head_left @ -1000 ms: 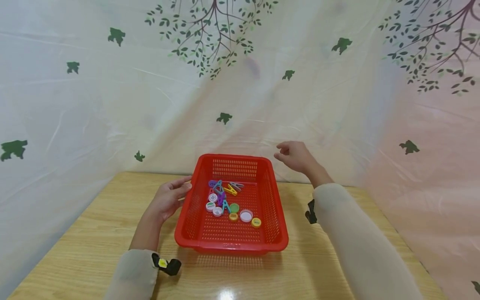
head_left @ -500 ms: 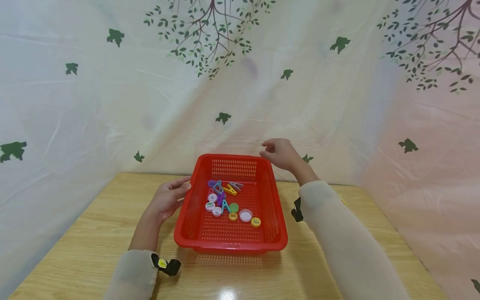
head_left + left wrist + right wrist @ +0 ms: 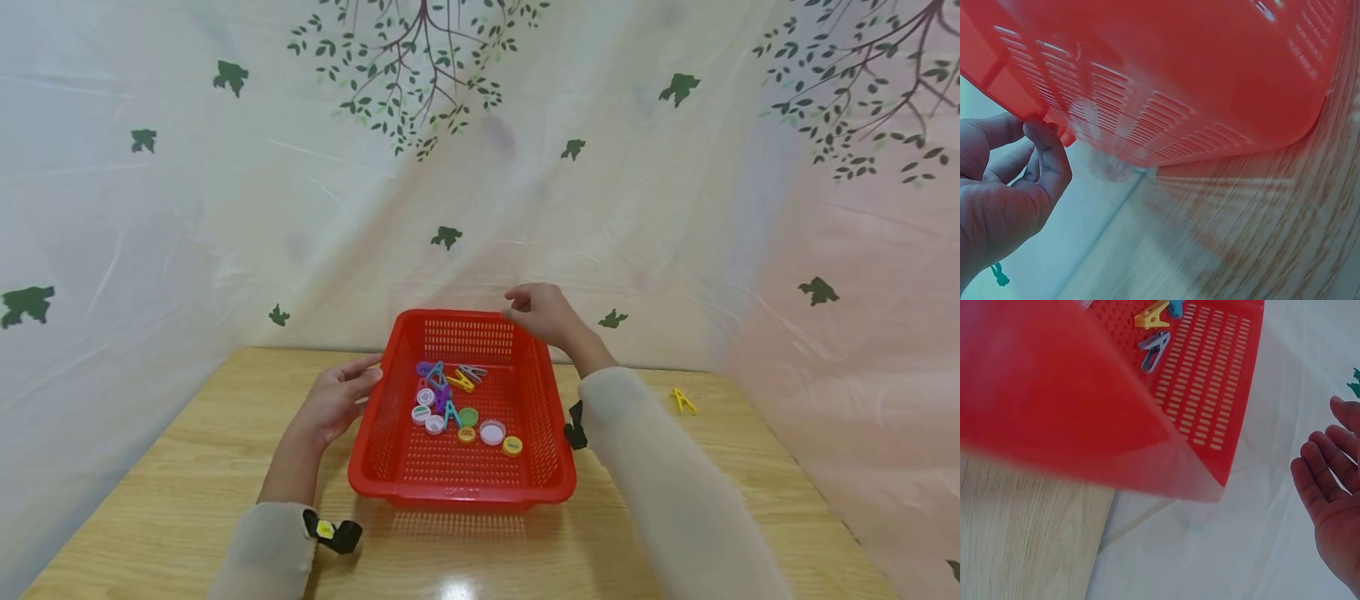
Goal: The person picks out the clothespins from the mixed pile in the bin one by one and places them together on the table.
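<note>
On the table (image 3: 165, 500), the red basket (image 3: 462, 492) of clothespins (image 3: 461, 381) has its ten-o'clock rim pinched in your left hand (image 3: 337, 400); your right hand (image 3: 551, 316), grip loosely spread, hangs near the one-o'clock corner.

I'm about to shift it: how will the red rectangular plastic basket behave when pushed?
The basket is probably light, being heavily slotted. Broad and low, it likely resists tipping. Round yellow and white plastic caps lying loose inside may slide.
</note>
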The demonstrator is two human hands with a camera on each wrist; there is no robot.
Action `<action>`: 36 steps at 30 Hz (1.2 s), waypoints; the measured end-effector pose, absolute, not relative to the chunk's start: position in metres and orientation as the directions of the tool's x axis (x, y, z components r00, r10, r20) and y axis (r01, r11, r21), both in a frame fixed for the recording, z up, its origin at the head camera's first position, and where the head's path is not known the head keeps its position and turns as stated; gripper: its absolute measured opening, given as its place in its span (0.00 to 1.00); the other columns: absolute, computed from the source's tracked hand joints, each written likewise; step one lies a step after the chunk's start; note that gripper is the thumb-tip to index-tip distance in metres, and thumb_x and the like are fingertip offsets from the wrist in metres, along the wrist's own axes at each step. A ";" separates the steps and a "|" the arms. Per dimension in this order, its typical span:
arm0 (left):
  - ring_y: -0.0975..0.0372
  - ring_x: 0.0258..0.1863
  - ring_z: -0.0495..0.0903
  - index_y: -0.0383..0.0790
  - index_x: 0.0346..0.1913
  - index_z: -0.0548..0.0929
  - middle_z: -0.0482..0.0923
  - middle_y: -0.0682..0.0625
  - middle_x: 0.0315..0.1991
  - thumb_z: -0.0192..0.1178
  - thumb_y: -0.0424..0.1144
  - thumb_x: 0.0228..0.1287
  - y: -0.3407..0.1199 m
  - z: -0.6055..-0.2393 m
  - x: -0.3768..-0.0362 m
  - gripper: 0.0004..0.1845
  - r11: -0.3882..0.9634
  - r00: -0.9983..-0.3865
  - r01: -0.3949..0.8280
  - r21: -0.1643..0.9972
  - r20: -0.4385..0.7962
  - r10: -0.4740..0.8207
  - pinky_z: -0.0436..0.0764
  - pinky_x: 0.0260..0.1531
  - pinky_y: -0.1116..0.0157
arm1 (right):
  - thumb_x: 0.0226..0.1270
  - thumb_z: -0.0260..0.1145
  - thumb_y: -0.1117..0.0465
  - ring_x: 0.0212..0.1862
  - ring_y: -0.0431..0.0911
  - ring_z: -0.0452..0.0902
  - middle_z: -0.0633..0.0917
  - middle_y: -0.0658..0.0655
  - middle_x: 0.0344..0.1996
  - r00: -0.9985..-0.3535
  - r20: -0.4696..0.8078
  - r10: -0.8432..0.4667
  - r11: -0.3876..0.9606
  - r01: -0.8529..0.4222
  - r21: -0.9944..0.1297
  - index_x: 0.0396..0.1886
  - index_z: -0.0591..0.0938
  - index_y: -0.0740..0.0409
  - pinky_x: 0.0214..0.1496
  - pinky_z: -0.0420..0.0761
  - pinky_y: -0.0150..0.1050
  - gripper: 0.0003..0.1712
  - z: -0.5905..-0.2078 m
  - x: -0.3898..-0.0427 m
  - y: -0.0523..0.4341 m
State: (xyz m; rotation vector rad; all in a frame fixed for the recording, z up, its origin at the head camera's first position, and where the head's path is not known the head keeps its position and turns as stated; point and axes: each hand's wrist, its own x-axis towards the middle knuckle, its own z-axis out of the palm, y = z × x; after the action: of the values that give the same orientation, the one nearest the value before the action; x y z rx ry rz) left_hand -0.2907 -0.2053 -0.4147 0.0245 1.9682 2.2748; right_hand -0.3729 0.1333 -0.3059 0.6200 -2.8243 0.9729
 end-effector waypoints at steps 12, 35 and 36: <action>0.53 0.56 0.83 0.41 0.74 0.71 0.76 0.38 0.66 0.62 0.41 0.75 -0.206 -0.413 -0.291 0.28 -0.139 -0.991 -0.102 0.985 -0.088 0.101 0.85 0.52 0.56 | 0.74 0.68 0.54 0.49 0.51 0.81 0.85 0.57 0.51 -0.910 0.203 -0.362 0.707 -0.410 -0.576 0.65 0.80 0.59 0.55 0.86 0.45 0.24 -0.314 -0.371 0.106; 0.50 0.58 0.82 0.41 0.75 0.70 0.75 0.39 0.68 0.63 0.42 0.74 -0.206 -0.414 -0.290 0.30 -0.137 -0.991 -0.097 0.986 -0.082 0.110 0.85 0.53 0.55 | 0.71 0.71 0.54 0.48 0.47 0.82 0.86 0.52 0.51 -0.883 -0.018 -0.469 0.710 -0.365 -0.602 0.61 0.84 0.55 0.53 0.86 0.41 0.21 -0.356 -0.367 0.070; 0.50 0.59 0.82 0.41 0.75 0.71 0.75 0.39 0.68 0.63 0.42 0.74 -0.206 -0.414 -0.290 0.30 -0.137 -0.991 -0.098 0.986 -0.083 0.107 0.85 0.53 0.55 | 0.71 0.71 0.54 0.48 0.48 0.83 0.86 0.52 0.51 -0.883 -0.029 -0.468 0.709 -0.356 -0.609 0.60 0.84 0.54 0.52 0.86 0.41 0.21 -0.357 -0.366 0.069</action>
State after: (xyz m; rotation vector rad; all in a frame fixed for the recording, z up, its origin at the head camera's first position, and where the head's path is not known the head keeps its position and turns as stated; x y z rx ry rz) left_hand -0.2898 -0.2062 -0.4136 0.0111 1.9685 2.2709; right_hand -0.3664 0.0688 -0.3568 0.7469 -3.0707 1.0299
